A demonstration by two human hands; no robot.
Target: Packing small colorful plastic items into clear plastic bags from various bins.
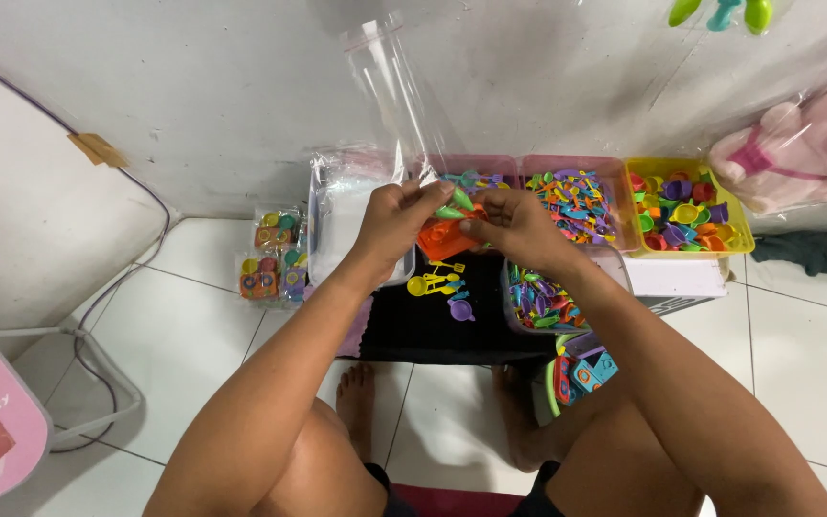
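Note:
My left hand (396, 218) and my right hand (514, 222) meet above a black mat (413, 330). Together they hold a clear plastic bag (390, 86) that sticks up toward the wall, with an orange toy piece (440, 239) at its mouth. A small green piece (458, 203) is pinched between the fingers of both hands. Yellow toy spoons (430, 283) and a purple toy cup (462, 309) lie on the mat just below the hands.
Pink bins (614, 170) and a yellow bin (639, 168) hold several small colourful toy pieces. Packed toy sets (272, 260) lie at left beside a clear tub (323, 225). A bagged pink plush (801, 153) sits at right. My bare feet rest on white tiles.

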